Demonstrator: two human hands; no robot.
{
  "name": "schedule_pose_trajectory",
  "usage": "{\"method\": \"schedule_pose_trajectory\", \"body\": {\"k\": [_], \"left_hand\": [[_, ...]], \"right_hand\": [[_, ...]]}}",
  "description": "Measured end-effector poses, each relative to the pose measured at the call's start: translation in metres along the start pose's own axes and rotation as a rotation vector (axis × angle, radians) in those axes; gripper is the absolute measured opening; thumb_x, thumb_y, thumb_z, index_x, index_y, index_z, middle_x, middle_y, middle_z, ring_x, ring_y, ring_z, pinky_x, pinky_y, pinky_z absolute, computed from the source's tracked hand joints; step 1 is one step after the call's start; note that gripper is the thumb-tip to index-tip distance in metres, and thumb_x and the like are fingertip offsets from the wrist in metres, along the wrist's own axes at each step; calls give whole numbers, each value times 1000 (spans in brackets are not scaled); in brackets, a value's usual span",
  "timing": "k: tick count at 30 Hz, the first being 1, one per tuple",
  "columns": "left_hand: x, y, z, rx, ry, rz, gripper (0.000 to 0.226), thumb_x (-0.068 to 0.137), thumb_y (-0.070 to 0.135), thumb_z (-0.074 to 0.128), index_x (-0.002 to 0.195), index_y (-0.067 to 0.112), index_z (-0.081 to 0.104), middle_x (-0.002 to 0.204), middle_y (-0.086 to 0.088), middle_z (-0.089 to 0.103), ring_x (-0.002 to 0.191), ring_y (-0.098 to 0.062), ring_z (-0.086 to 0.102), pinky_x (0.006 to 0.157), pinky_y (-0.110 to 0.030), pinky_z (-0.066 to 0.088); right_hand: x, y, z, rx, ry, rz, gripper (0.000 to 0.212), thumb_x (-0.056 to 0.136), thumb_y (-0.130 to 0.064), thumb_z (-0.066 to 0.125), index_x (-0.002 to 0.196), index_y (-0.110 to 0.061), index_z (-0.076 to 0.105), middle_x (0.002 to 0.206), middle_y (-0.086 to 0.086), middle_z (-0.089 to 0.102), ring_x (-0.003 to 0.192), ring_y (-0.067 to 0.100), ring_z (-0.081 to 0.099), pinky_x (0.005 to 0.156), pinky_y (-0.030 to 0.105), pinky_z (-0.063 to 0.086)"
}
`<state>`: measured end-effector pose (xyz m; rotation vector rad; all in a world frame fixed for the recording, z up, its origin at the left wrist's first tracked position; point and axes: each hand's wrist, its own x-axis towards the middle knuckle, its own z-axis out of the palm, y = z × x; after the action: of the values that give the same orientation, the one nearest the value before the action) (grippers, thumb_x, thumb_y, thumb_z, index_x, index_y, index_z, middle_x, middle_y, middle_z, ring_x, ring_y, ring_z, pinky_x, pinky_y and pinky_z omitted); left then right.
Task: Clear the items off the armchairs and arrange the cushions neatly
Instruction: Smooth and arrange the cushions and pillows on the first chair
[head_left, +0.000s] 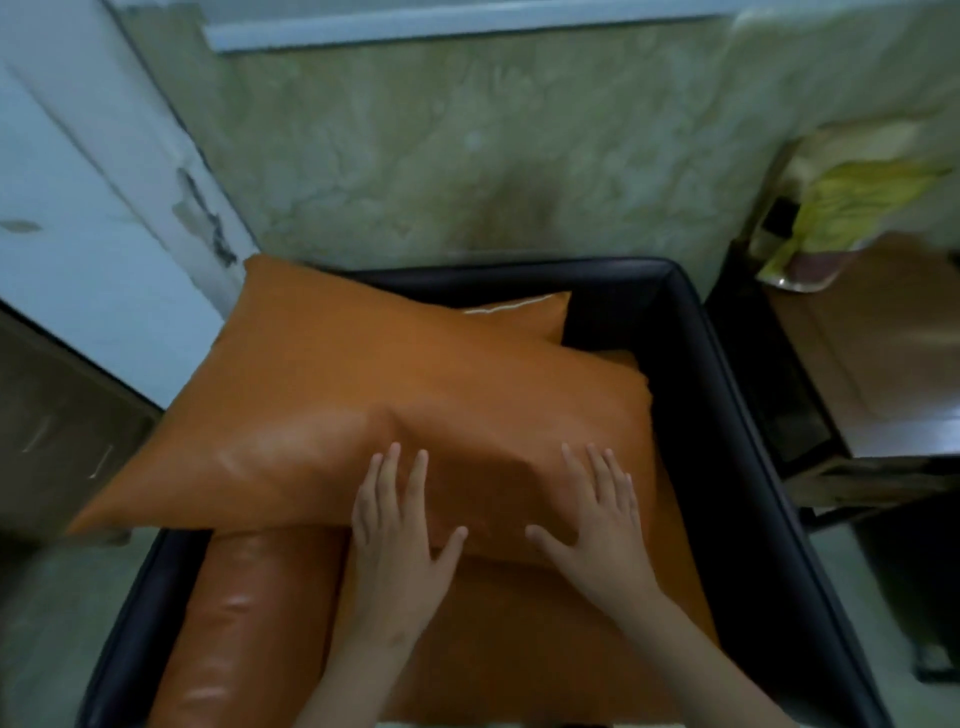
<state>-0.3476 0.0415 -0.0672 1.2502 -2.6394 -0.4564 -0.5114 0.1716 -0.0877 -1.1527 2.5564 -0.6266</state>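
Both palms down, fingers straight, gripping nothing: left hand (402, 525) and right hand (597, 525) press the near edge of the big orange cushion (363, 395), lying askew across the armchair (727, 374) and overhanging its left side. Looks soft, light, slick; I'd grip opposite corners.

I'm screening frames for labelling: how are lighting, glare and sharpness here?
Head view: dim, soft light; glare patches on the top cushion and the bolster; everything slightly blurred, the yellow bag most; wide-angle bending along the armchair rim; left hand and right hand reasonably clear.
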Motion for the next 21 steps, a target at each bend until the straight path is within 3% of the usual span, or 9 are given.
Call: {"method": "schedule_pose_trajectory", "body": {"k": [4, 10, 16, 21], "left_hand": [[48, 33, -1, -9, 17, 80, 85, 85, 44, 63, 151, 23, 13, 160, -3, 2, 147, -19, -5, 116, -42, 6], [153, 54, 7, 39, -11, 207, 82, 88, 47, 57, 152, 23, 11, 160, -5, 2, 147, -22, 0, 117, -42, 8], [284, 59, 37, 128, -123, 316, 87, 86, 48, 59, 152, 23, 8, 160, -4, 1, 147, -22, 2, 117, -37, 8], [374, 56, 91, 157, -317, 277, 98, 82, 54, 63, 152, 21, 4, 160, -5, 6, 146, -24, 5, 117, -39, 12]], "right_hand": [[44, 16, -25, 0, 59, 0, 93, 83, -62, 56, 149, -36, -5, 161, 0, -4, 143, 13, -21, 117, 36, -9], [128, 28, -33, -12, 129, 21, 93, 72, -72, 36, 151, -28, 14, 158, 8, 15, 147, 23, 1, 116, 38, -1], [227, 35, -16, -34, 116, 86, 84, 86, -57, 53, 151, -26, 11, 159, 6, 12, 147, 21, -2, 118, 39, 1], [301, 48, 19, -3, 53, 202, 81, 89, -55, 50, 151, -25, 8, 160, 5, 8, 147, 21, -3, 118, 39, 1]]}}
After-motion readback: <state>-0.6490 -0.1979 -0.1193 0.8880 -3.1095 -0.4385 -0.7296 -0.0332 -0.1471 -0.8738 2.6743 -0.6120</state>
